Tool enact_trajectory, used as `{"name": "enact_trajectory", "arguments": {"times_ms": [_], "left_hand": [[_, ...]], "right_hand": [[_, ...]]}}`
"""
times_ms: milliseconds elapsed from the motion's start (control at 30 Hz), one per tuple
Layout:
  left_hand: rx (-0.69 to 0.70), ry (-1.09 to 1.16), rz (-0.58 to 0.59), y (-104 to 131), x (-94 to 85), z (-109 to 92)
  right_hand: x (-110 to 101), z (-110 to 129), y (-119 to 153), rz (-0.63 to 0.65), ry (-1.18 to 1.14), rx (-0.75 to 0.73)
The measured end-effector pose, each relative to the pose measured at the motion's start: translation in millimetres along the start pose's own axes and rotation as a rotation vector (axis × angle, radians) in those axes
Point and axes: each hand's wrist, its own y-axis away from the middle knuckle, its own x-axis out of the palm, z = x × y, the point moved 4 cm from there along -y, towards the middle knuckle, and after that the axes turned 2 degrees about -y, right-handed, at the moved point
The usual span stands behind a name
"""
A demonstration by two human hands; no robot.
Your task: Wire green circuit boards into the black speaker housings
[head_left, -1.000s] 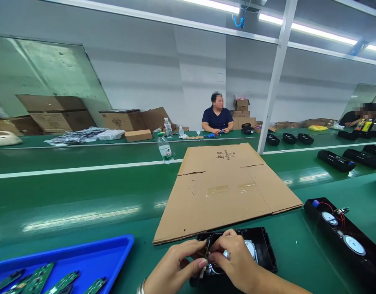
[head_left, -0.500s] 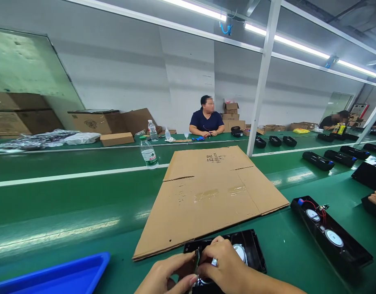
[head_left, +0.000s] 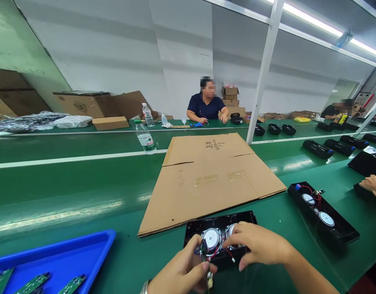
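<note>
A black speaker housing (head_left: pixel 192 228) lies in front of me with two round silver-and-white speakers (head_left: pixel 211 239) in it. My left hand (head_left: pixel 188 263) is closed at the housing's near left corner, pinching a small circuit board (head_left: pixel 202 250) that is partly hidden by the fingers. A thin red wire (head_left: pixel 229 254) with a small white connector at its end hangs over the near side. Above the right-hand speaker, my right hand (head_left: pixel 258 243) has thumb and fingers apart, its fingertips close to the wires; it covers part of that speaker.
A blue tray (head_left: pixel 107 241) with several green circuit boards (head_left: pixel 72 284) is at left. Flat cardboard (head_left: pixel 188 196) lies beyond the housing. Another speaker housing (head_left: pixel 337 228) is at right, near a co-worker's hand (head_left: pixel 373 183). A bottle (head_left: pixel 145 139) stands behind; a person (head_left: pixel 206 102) sits opposite.
My right hand has let go beside the left hand and moved right, its fingers spreading. Both speakers now show. The view has tilted down, bringing the tray's circuit boards into sight.
</note>
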Motion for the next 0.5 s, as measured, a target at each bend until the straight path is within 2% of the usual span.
{"name": "enact_trajectory", "arguments": {"times_ms": [100, 267, 367, 433, 500], "left_hand": [[0.055, 0.046, -0.117, -13.5, 1.4, 1.3], [0.14, 0.046, -0.216, -23.5, -7.3, 15.2], [0.204, -0.005, -0.219, -24.3, -6.1, 17.4], [0.218, -0.064, -0.227, -22.8, -3.6, 14.6], [0.216, -0.147, -0.262, -20.2, -2.1, 10.4]], "right_hand": [[13.5, 2.6, -1.5, -0.029, -0.008, 0.024], [24.4, 0.9, -15.1, -0.36, -0.323, 0.095], [31.1, -2.6, -19.5, -0.416, -0.446, 0.196], [33.5, -4.8, -19.0, -0.445, -0.433, 0.274], [34.4, -3.7, -17.9, -0.47, -0.378, 0.257]]}}
